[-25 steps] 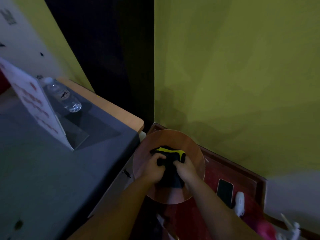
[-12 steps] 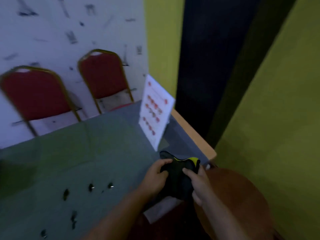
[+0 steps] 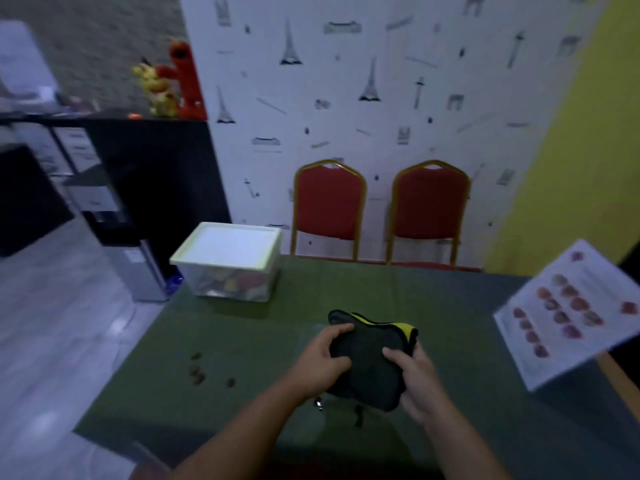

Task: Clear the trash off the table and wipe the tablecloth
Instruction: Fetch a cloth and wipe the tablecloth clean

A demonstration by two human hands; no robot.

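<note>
Now, hands: left hand (image 3: 323, 358) and right hand (image 3: 414, 377) both grip the folded black yellow-edged cloth (image 3: 369, 358).
Tabletop: small dark crumbs (image 3: 197, 374) on the green tablecloth (image 3: 242, 341).

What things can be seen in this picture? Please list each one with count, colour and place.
cloth: one, black with yellow edge, held above the table
tablecloth: one, dark green, covers the table
crumbs: several, dark brown, on the tablecloth left of the hands
storage box: one, clear with white lid, far left corner of the table
menu sheet: one, white with red pictures, right side of the table
chairs: two, red with gold frames, behind the table
plush toys: red and yellow, on the black counter
left hand: grips the cloth
right hand: grips the cloth
</note>
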